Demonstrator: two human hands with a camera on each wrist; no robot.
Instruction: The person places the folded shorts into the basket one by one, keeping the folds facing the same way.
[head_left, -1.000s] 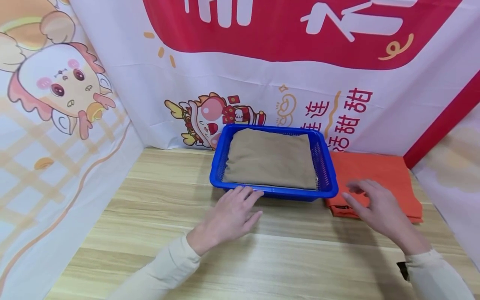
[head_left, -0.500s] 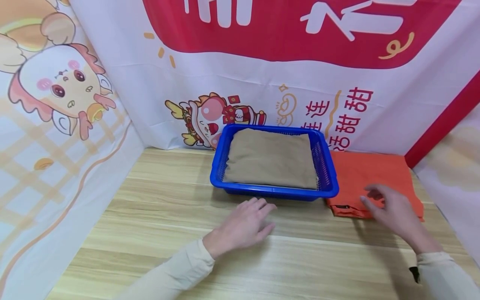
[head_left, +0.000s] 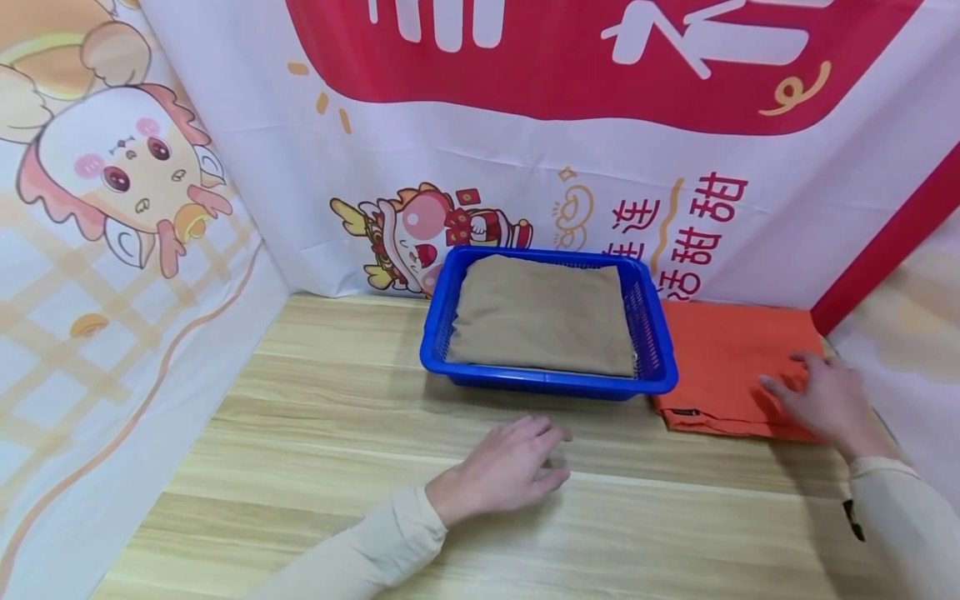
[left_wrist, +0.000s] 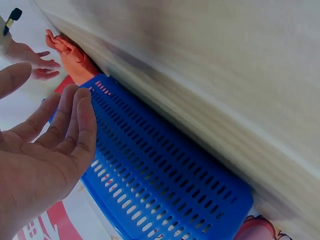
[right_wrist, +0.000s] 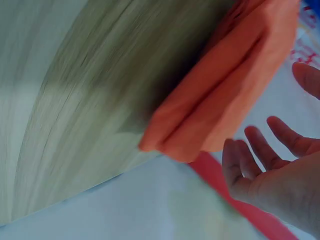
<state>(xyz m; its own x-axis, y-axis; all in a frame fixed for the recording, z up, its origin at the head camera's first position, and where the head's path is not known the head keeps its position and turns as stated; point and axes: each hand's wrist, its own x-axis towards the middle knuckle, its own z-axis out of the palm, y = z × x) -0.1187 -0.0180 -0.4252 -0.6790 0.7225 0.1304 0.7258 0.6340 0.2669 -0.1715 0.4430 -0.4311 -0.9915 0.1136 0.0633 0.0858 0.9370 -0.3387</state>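
Observation:
A blue plastic basket (head_left: pixel 551 383) with slotted sides stands at the back of the table, a folded brown cloth (head_left: pixel 543 317) lying inside it. Right beside it lies a folded orange cloth (head_left: pixel 735 358) with a small dark tag at its front edge. My left hand (head_left: pixel 506 468) hovers in front of the basket, fingers relaxed and holding nothing; the left wrist view shows its palm and loosely bent fingers (left_wrist: pixel 85 120) apart from the basket. Over the right part of the orange cloth is my right hand (head_left: pixel 828 400), thumb and fingers spread, with nothing held; in the right wrist view the fingertips are near the cloth's edge.
The wooden table (head_left: pixel 315 450) stretches out in front of the basket. A printed white and red fabric backdrop (head_left: pixel 510 150) hangs directly behind the basket, and further printed fabric (head_left: pixel 150 333) hangs at the left side.
My left hand has drawn away from the basket's front rim, toward me and to the right. My right hand has moved right across the orange cloth. Basket and cloths look unmoved.

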